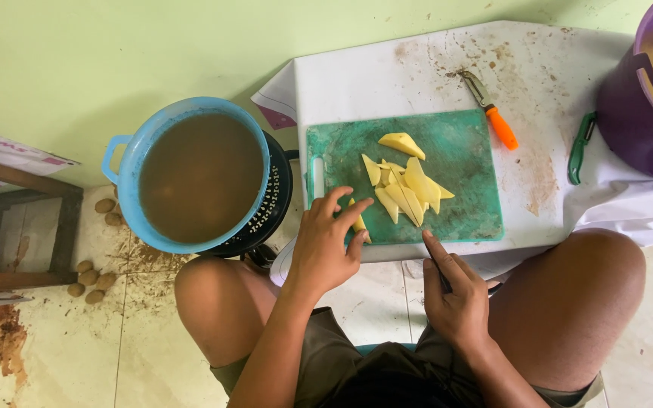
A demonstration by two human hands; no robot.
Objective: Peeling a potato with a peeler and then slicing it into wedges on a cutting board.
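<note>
— Knees frame the bottom of the view, above a pale tiled floor (pixel 153 355) smeared with dirt. What about the hands?

— Left hand (pixel 325 245) has fingers spread narrowly on a potato piece (pixel 359 224) at the near edge of the green cutting board (pixel 470 211). Right hand (pixel 455 298) is closed on a dark knife handle (pixel 444 281); the blade is hidden.

— Farther out?

— Potato wedges (pixel 406 185) lie mid-board on the soiled white counter (pixel 387 75). An orange-handled peeler (pixel 493 117) and a green-handled one (pixel 580 147) lie beyond, by a purple bucket (pixel 636 113). Left, a blue basin (pixel 126 162) holds brown water; whole potatoes (pixel 88 279) lie on the floor.
</note>
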